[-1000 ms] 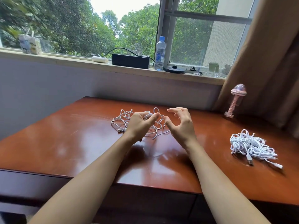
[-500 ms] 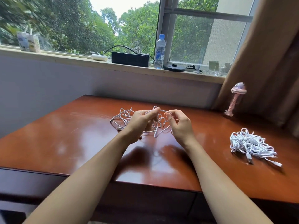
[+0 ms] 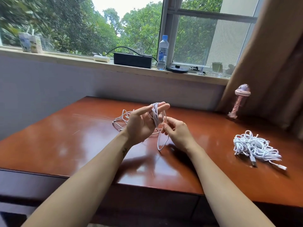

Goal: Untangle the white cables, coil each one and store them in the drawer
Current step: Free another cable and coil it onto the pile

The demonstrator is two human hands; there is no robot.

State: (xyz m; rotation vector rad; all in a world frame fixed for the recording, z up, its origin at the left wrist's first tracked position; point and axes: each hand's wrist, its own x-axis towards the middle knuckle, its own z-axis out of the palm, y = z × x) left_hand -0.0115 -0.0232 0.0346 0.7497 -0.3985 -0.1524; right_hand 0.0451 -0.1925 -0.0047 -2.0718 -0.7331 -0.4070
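Moved: left hand has risen off the desk, lifting cable loops clear of the tangle.
Left: fingers straight and spread, loops draped over them, seemingly as a coiling form.
Right: right hand pinches one strand, likely guiding it.
Elsewhere: second bundle lies well apart.

Left hand raised, palm up; loops of white cable hang over its fingers. Right hand pinches a strand just beside. Loose tangle lies on the wooden desk behind; separate cable bundle lies well apart, right.
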